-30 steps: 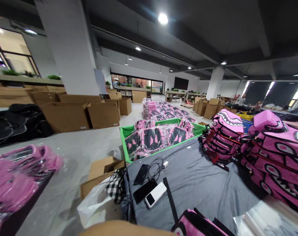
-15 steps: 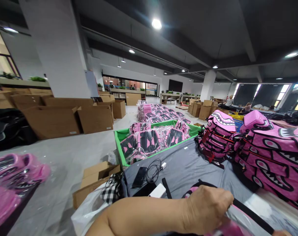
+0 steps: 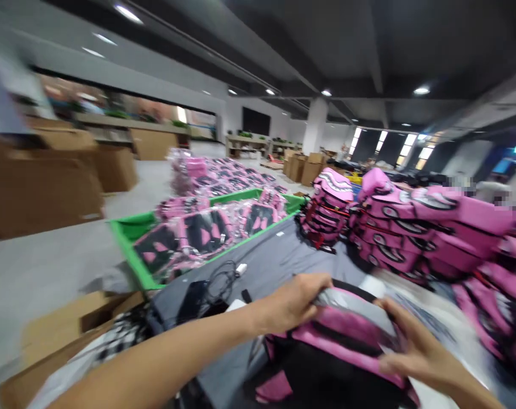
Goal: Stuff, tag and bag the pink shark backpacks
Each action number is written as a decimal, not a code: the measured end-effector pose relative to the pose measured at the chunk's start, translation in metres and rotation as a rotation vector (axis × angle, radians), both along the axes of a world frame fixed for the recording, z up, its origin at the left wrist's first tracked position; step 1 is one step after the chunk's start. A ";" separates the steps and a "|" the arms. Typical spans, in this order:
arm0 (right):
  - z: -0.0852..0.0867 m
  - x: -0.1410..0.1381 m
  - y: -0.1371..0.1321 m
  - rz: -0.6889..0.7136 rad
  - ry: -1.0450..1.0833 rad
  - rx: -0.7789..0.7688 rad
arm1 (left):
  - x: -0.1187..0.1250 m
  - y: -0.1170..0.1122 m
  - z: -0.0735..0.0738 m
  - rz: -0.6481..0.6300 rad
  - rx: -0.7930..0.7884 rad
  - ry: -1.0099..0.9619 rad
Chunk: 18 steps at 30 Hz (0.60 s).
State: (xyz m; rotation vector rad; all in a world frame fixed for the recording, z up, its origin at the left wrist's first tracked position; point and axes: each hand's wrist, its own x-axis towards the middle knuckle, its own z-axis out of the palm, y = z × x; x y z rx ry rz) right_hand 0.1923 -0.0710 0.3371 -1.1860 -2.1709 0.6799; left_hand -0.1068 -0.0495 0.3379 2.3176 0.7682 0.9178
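Note:
A pink and black backpack (image 3: 343,341) lies right in front of me on the grey-covered table (image 3: 266,250). Some clear plastic covers its upper part, blurred by motion. My left hand (image 3: 298,301) is closed around the top left edge of the backpack, fingers curled over it. On the other side, my right hand (image 3: 411,341) grips the top right corner between thumb and fingers. The lower part of the backpack runs out of view.
Pink backpacks (image 3: 394,227) are piled at the right of the table. Beyond its left edge, a green-sided bin (image 3: 130,250) holds several plastic-wrapped ones. A phone (image 3: 192,301) and a coiled cable (image 3: 221,281) lie left of my arm. A cardboard box (image 3: 57,324) stands lower left.
The view has turned to the right. My right hand has come fully into view onto the backpack, and more of the backpack shows between both hands.

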 end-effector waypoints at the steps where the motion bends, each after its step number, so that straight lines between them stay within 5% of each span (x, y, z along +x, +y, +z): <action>1: 0.009 -0.005 -0.001 0.060 0.029 -0.079 | 0.002 0.000 -0.004 0.068 0.032 -0.018; 3: 0.022 -0.012 -0.001 0.153 0.066 -0.196 | 0.004 0.001 -0.007 0.152 0.051 -0.028; 5: 0.023 -0.017 -0.002 0.173 0.076 -0.212 | 0.000 0.002 -0.002 0.097 -0.011 0.014; 8: 0.011 -0.027 -0.012 -0.015 0.055 0.031 | -0.015 -0.001 0.007 -0.090 -0.117 0.123; 11: 0.004 -0.040 -0.023 -0.188 0.067 0.237 | -0.024 -0.006 0.001 -0.091 -0.086 0.152; 16: 0.022 -0.028 -0.033 0.109 0.126 -0.117 | -0.011 -0.017 -0.022 0.097 0.245 -0.007; 18: 0.024 -0.020 -0.037 0.156 0.125 -0.124 | -0.005 -0.023 -0.020 0.138 0.368 -0.042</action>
